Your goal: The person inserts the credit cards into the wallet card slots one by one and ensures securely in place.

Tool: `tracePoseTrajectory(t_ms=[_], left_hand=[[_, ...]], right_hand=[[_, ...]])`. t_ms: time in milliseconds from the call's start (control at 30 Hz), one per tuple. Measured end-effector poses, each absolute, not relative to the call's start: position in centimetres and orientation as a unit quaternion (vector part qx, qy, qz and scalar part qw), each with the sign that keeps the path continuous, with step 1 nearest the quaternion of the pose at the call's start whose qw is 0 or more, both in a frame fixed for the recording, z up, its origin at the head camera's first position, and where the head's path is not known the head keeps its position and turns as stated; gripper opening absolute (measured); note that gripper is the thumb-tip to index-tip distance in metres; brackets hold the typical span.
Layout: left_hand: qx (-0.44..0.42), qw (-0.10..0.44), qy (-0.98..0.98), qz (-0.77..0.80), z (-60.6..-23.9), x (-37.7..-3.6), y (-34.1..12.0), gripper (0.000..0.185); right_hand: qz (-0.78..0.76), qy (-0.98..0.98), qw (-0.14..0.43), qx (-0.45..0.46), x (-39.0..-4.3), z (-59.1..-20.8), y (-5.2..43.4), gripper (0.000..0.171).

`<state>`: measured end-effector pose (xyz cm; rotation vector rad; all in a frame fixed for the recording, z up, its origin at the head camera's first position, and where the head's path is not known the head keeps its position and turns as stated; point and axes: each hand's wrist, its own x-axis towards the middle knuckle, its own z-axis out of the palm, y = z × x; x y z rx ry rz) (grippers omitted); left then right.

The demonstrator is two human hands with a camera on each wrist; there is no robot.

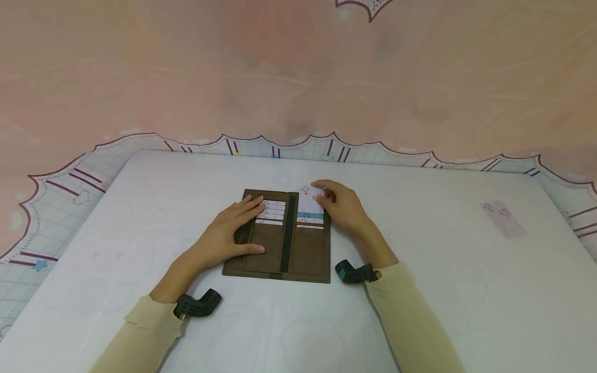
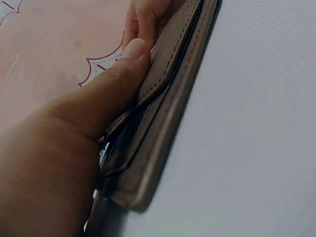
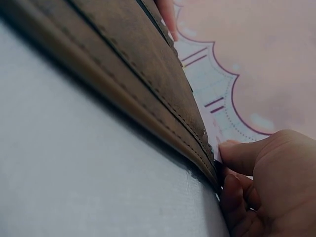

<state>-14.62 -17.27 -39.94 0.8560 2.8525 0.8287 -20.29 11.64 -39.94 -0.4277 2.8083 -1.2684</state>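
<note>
A brown card wallet point(image 1: 308, 254) lies opened out flat on the white table, a dark strip running down its middle. Spread over its left half, my left hand point(image 1: 224, 230) presses with straight fingers and thumb. White patterned cards point(image 1: 271, 217) show their edges in the slots beside those fingers. At the upper right pocket, my right hand point(image 1: 347, 207) pinches a white card point(image 1: 305, 199) with a pink floral print, which stands well out above the pocket. Below it shows a blue band point(image 1: 310, 215). The left wrist view has the left thumb point(image 2: 116, 79) on the stitched leather.
A pale pink-printed card or slip point(image 1: 503, 219) lies apart on the right side of the table point(image 1: 420, 311). Behind the table hangs a peach backdrop point(image 1: 280, 77) with a scalloped border. Each wrist wears a black camera band point(image 1: 198, 304).
</note>
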Motion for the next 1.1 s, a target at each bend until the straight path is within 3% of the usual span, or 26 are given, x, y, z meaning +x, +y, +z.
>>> tracePoseTrajectory(t_ms=[1100], left_hand=[[0.273,0.032,0.922,0.273,-40.31,-14.78,-17.41,0.093]], right_hand=[[-0.429,0.892,0.011,-0.142,-20.43,-40.11,11.78,0.025]])
